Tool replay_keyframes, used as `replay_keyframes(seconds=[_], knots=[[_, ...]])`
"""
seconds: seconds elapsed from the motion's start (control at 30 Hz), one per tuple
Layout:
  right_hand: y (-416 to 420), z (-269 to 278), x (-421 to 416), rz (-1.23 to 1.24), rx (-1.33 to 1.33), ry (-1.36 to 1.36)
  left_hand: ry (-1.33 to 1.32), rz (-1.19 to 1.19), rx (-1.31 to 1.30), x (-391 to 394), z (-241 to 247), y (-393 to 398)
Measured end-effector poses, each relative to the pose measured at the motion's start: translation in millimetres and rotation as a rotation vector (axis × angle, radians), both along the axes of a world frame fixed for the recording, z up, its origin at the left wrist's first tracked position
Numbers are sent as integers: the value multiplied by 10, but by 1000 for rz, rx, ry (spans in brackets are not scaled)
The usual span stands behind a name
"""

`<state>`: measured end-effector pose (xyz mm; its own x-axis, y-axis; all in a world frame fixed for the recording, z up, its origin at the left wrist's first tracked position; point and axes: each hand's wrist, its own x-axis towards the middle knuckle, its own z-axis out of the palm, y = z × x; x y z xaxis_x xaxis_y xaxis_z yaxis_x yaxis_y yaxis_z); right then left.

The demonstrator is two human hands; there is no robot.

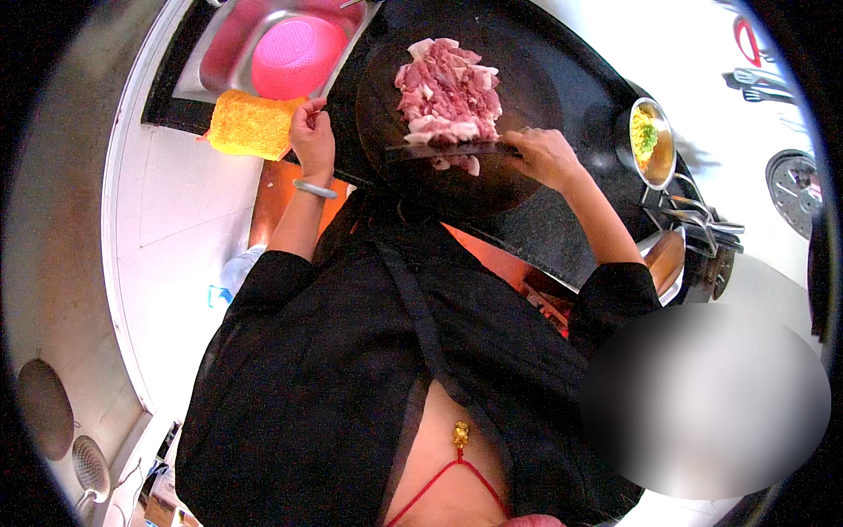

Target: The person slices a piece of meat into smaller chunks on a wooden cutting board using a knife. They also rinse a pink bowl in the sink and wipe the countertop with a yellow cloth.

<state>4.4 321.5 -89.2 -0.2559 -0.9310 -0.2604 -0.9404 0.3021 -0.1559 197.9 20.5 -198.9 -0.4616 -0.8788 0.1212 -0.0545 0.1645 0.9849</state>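
Observation:
My right hand (pixel 543 158) grips the handle of a kitchen cleaver (pixel 438 153), its blade seen nearly edge-on. The blade lies along the near side of a heap of chopped raw pink meat (pixel 451 92) with pale fatty pieces. A few bits of meat show on the near side of the blade. Under them is a round, dark chopping board (pixel 527 92). To the left of the board, my left hand (pixel 313 138) has curled fingers and overlaps the right edge of a yellow cloth (pixel 253 125). Whether the fingers hold the cloth cannot be made out.
A pink perforated basket (pixel 299 56) sits in the steel sink (pixel 227 46) at upper left. On the black counter (pixel 586 85), a metal bowl (pixel 665 158) holds yellow and green food. Near it stands a metal rack (pixel 688 211). Kitchen utensils (pixel 757 82) hang at the right.

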Motion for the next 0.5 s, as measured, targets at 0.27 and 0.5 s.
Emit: replay_keyframes(seconds=[0.27,0.5], knots=[[-188,0,-212,-315,-171,49,15,-15,2,-32,-18,-24],[-526,705,512,-783,-641,-269,6,-17,26,-15,-87,-116]])
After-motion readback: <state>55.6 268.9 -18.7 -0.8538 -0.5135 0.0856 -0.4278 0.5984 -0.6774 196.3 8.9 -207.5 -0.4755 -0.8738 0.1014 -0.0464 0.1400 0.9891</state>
